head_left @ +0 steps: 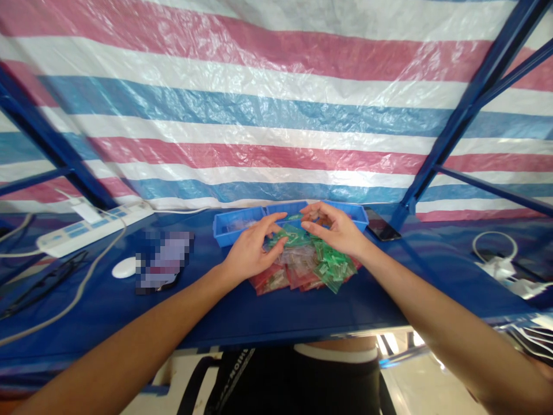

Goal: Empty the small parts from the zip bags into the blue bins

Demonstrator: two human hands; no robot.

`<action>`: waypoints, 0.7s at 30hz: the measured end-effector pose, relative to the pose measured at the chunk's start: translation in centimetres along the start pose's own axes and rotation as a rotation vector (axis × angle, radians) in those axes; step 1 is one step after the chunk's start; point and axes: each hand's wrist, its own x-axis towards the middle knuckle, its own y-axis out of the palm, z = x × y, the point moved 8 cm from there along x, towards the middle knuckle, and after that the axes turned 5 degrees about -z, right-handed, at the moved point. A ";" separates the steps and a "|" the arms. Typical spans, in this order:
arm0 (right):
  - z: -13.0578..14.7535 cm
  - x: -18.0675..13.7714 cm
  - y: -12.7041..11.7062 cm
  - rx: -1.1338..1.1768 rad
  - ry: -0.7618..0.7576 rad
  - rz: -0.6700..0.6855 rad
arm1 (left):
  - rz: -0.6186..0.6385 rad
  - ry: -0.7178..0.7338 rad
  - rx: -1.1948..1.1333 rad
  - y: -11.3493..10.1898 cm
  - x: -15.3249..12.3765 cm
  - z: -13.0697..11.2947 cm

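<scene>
A pile of small plastic bags lies on the blue table between my hands. Green bags (332, 262) are on its right and top, clear bags (300, 257) in the middle, and red bags (270, 280) underneath; small pieces show inside some. My left hand (253, 248) hovers at the pile's left side, thumb and fingers apart, with nothing visible in it. Over the back right of the pile, my right hand (332, 227) has bent fingers with a gap to the thumb, and no held thing shows. Behind the pile stand blue bins (228, 233), partly hidden by my hands.
A power strip (95, 227), glasses (45, 282), a white oval object (125, 267) and a partly blurred phone-like object (166, 262) lie left. A dark phone (382, 225) and a white cable with a plug (496, 262) are right. Blue frame posts (458, 121) flank a striped sheet.
</scene>
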 end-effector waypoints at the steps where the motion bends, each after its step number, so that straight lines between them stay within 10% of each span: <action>1: 0.1 -0.1 0.4 0.009 -0.006 0.037 | 0.009 -0.005 -0.007 0.1 0.0 -0.1; 11: -0.6 -0.6 2.3 0.241 0.104 0.125 | -0.003 0.021 -0.063 0.1 0.2 -1.0; 21: -0.3 -0.5 2.3 0.405 0.231 0.096 | -0.121 0.351 -0.002 -1.5 0.4 -3.4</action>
